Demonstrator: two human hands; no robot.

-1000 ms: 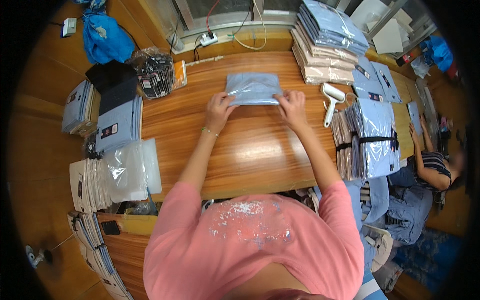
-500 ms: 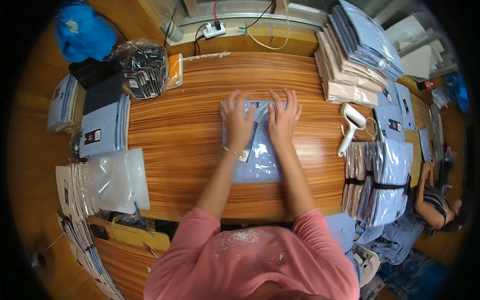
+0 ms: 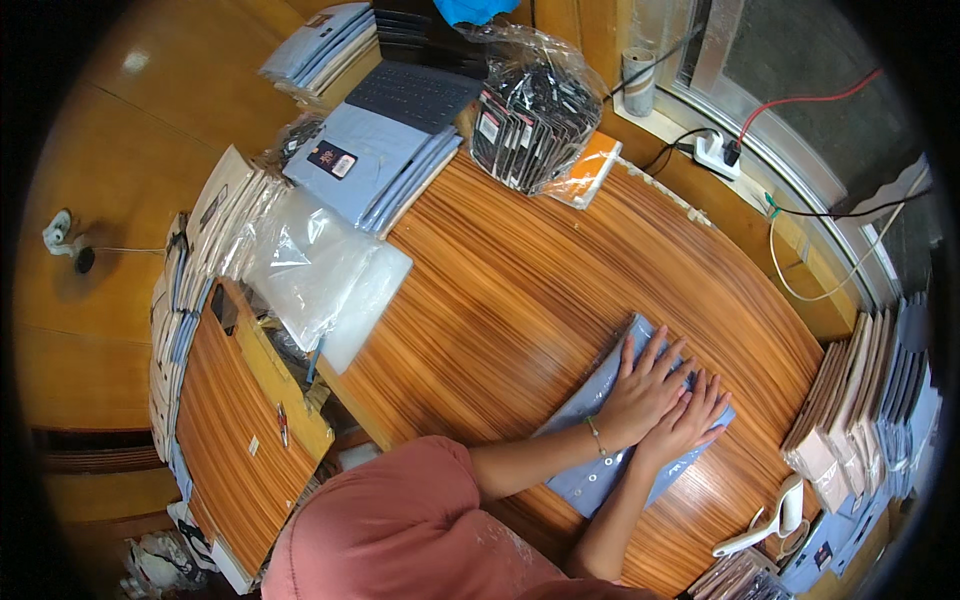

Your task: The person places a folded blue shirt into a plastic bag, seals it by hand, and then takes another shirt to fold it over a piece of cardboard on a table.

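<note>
A folded light blue buttoned shirt (image 3: 572, 488) in a clear plastic bag lies flat on the wood-grain table (image 3: 480, 330). My left hand (image 3: 645, 400), with a thin bracelet at its wrist, rests flat on the upper part of the bag, fingers stretched out. Right beside it, my right hand (image 3: 685, 428) lies palm down on the same package, its fingers also extended. The two hands touch or overlap slightly at the thumbs. Both cover the collar end of the shirt.
Clear plastic bags (image 3: 300, 265) lie at the table's left edge, near a stack of folded blue shirts (image 3: 365, 150). Behind are a bag of black tags (image 3: 530, 125) and an orange-and-white packet (image 3: 588, 172). A white lint roller (image 3: 785, 510) and piled beige shirts (image 3: 835, 410) sit at right.
The view has swung toward the left side of the table. My hands were raised and apart over the packaged shirt; now they lie close together, flat on it. The dark tag is no longer visible.
</note>
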